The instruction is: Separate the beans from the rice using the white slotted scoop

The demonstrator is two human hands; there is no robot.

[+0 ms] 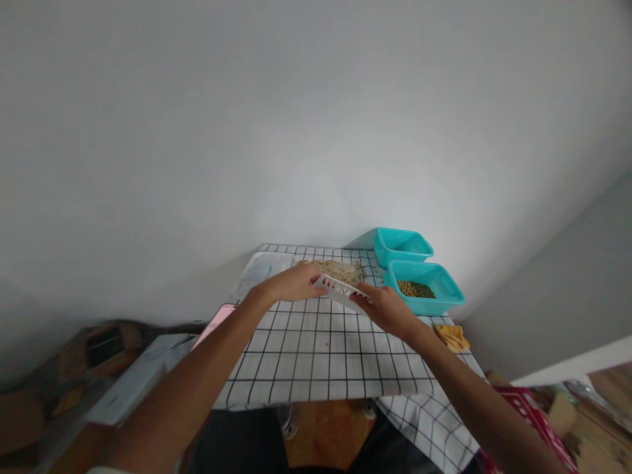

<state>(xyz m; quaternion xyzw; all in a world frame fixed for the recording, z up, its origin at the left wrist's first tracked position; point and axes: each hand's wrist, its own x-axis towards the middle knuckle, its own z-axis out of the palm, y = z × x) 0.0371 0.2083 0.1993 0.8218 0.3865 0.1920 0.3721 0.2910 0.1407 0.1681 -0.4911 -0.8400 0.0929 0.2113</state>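
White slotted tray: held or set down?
Held: the left hand grips one end of the white slotted tray, the right hand the other. Whether its underside touches the tablecloth, I cannot tell.

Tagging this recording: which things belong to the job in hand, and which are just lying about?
Likely in use: white slotted piece, held in both hands; pale heap; two teal bins.
Likely lying about: yellow cloth; pink object; red patterned item.

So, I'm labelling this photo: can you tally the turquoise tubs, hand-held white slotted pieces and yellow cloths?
Turquoise tubs: 2
White slotted piece: 1
Yellow cloth: 1
Total: 4
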